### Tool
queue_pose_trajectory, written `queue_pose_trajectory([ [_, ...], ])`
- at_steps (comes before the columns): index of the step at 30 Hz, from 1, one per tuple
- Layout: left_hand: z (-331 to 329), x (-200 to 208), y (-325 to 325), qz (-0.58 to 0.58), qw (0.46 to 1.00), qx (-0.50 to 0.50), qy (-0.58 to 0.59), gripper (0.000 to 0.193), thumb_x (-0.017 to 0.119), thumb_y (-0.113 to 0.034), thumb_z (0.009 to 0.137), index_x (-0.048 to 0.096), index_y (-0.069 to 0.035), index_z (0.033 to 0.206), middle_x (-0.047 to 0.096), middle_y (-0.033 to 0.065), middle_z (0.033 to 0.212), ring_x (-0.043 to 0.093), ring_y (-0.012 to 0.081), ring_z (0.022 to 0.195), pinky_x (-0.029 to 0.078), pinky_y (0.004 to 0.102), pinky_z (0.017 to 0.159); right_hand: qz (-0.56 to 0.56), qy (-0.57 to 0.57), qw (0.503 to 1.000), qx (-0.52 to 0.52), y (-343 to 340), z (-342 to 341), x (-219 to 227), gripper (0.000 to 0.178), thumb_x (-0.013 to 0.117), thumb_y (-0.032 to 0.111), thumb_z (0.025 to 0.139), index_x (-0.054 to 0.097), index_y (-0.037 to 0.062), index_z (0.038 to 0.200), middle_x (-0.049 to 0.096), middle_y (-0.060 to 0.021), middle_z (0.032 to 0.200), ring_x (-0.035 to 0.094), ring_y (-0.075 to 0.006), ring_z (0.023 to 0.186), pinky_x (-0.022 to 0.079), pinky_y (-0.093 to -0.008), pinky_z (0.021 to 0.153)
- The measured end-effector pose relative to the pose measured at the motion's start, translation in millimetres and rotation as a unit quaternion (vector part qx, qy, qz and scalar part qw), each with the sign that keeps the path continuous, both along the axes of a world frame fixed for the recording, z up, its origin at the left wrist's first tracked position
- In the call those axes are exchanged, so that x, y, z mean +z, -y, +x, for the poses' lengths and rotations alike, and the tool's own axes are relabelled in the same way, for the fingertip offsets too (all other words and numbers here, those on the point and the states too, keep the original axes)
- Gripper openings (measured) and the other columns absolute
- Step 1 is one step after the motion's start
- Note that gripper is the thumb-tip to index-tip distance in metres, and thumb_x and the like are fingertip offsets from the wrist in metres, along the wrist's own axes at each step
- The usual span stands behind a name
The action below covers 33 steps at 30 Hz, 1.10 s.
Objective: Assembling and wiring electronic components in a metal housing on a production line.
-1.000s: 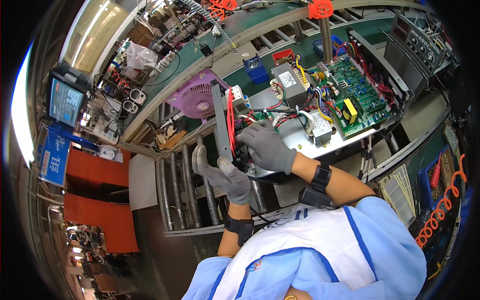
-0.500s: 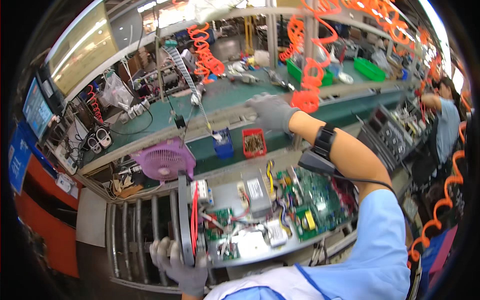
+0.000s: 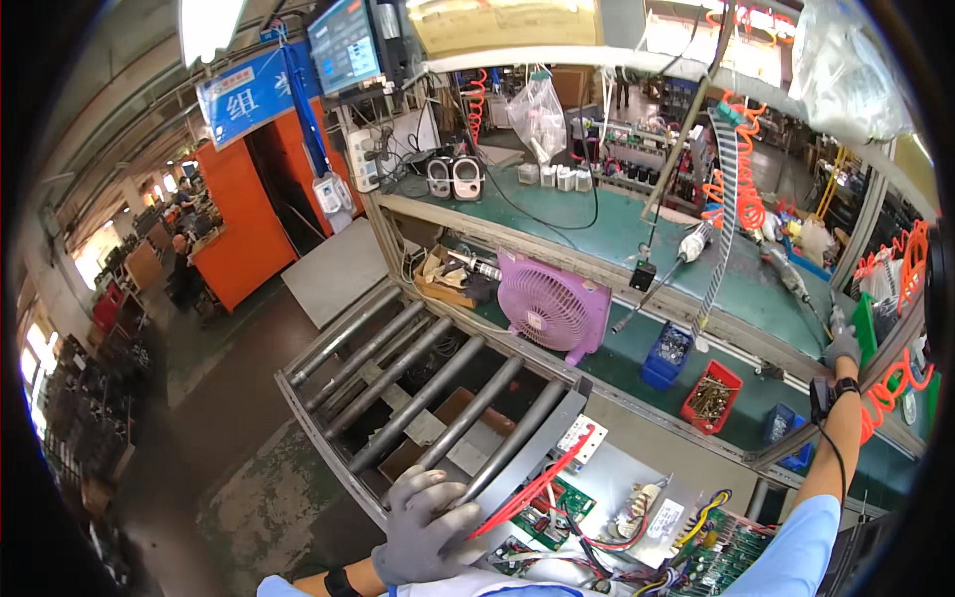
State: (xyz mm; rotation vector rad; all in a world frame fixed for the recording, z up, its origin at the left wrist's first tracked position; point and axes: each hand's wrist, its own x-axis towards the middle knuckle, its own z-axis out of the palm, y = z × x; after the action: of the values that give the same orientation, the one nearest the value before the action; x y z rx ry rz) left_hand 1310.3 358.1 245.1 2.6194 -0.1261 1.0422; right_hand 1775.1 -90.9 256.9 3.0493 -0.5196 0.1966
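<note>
My left hand point(image 3: 428, 522), in a grey glove, is at the lower middle by the conveyor roller ends and the dark metal end plate point(image 3: 537, 448) of an open chassis. Its fingers are apart and hold nothing I can see. Red wires point(image 3: 532, 490) run beside it to a white terminal block point(image 3: 579, 443). The chassis holds green circuit boards point(image 3: 557, 512) and a wired metal box point(image 3: 665, 532). My right hand point(image 3: 844, 348), also gloved, reaches to the bench edge at far right, next to a pale grey tool-like shape point(image 3: 839, 320). Its fingers are hidden.
A purple fan point(image 3: 552, 306) stands behind the rollers point(image 3: 418, 430). Blue point(image 3: 668, 356) and red point(image 3: 711, 396) bins hold small metal parts. Powered drivers point(image 3: 786, 271) and orange coiled hoses point(image 3: 751, 204) are at the bench point(image 3: 617, 234). A frame post point(image 3: 816, 428) stands near my right arm.
The view has turned to the left, bringing in the aisle and orange wall. My right hand has reached further right along the bench. My left hand stays by the end plate.
</note>
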Motion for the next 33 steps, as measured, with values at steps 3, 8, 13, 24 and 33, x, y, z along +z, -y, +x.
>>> queue_pose_trajectory([
  [3, -3.9, -12.4, -11.6, 0.018, 1.000, -0.022, -0.009, 0.049, 0.069, -0.032, 0.068, 0.052, -0.005, 0.105, 0.048, 0.0153, 0.109, 0.043, 0.0363, 0.106, 0.035, 0.0494, 0.090, -0.004, -0.095, 0.994, 0.049, 19.2, 20.4, -12.6, 0.049, 0.050, 0.019, 0.081, 0.040, 0.0024, 0.125, 0.051, -0.0243, 0.118, 0.054, -0.0353, 0.104, 0.046, -0.0387, 0.085],
  [8, 10.0, -15.2, -21.0, 0.028, 0.999, -0.021, 0.002, 0.052, 0.069, -0.033, 0.066, 0.050, -0.006, 0.106, 0.046, 0.0155, 0.110, 0.040, 0.0384, 0.109, 0.034, 0.0497, 0.091, 0.480, -0.012, 0.863, 0.158, 105.7, -5.5, -20.4, 0.026, 0.044, 0.025, 0.080, 0.057, 0.0059, 0.068, 0.053, -0.0100, 0.052, 0.056, -0.0204, 0.052, 0.045, -0.0340, 0.049],
  [13, 16.2, -20.2, -15.2, 0.058, 0.987, 0.018, 0.147, 0.058, 0.063, -0.047, 0.076, 0.045, -0.004, 0.110, 0.042, 0.0155, 0.114, 0.037, 0.0344, 0.110, 0.032, 0.0512, 0.092, 0.612, 0.037, 0.745, 0.264, -28.1, -177.8, 99.8, 0.027, 0.049, 0.020, 0.071, 0.058, 0.0014, 0.089, 0.059, -0.0045, 0.074, 0.055, -0.0121, 0.058, 0.047, -0.0235, 0.058],
  [24, -7.1, -58.2, 4.3, -0.110, 0.989, 0.078, 0.066, 0.098, 0.078, -0.025, 0.061, 0.020, 0.000, 0.135, 0.041, 0.0217, 0.121, 0.042, 0.0356, 0.111, 0.034, 0.0441, 0.094, 0.398, -0.147, 0.753, 0.502, -154.2, -376.9, 82.0, 0.076, 0.060, 0.008, 0.062, 0.037, 0.0153, 0.134, 0.052, -0.0041, 0.083, 0.049, -0.0131, 0.070, 0.044, -0.0278, 0.065],
  [33, -21.5, -49.6, -25.4, -0.194, 0.977, -0.074, -0.041, 0.103, 0.078, -0.020, 0.060, 0.014, 0.000, 0.138, 0.037, 0.0202, 0.128, 0.038, 0.0307, 0.119, 0.031, 0.0390, 0.100, 0.060, -0.119, 0.793, 0.594, -187.8, -411.4, 24.6, 0.077, 0.066, 0.021, 0.065, 0.034, 0.0345, 0.134, 0.049, -0.0110, 0.083, 0.052, -0.0282, 0.082, 0.045, -0.0392, 0.068],
])
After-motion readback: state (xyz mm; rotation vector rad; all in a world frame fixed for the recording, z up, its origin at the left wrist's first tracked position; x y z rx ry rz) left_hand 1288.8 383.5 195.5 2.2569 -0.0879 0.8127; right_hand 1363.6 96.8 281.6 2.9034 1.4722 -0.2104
